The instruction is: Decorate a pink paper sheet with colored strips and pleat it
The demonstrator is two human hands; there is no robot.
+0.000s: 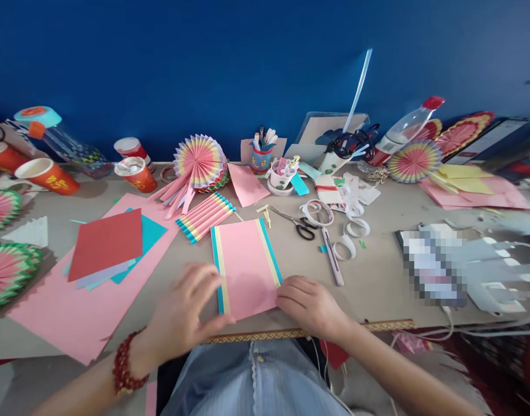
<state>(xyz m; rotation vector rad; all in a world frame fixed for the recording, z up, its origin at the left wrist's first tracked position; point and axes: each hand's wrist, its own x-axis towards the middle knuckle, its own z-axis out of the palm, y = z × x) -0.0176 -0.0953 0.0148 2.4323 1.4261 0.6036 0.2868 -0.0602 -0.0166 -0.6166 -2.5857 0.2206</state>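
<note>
Pink paper edged in yellow and blue [247, 266] lies flat on the counter [373, 260]. The left hand [182, 315] has its fingers spread apart at the left edge; the right hand [310, 305] curls its fingers at the lower right corner, though whether they pinch it I cannot tell. A pleated pink sheet [206, 216] lies just beyond.

1. Soft, fairly even light; the plain blue wall [204, 63] pales toward upper right.
2. Faint shadow dims the pink paper sheet with yellow-and-blue edges [247, 266].
3. Left hand [184, 306] blurred.
4. Wide-angle distortion stretches the sides.
5. Coarse pixelation masks the dark-edged rectangular phone [432, 268].
</note>
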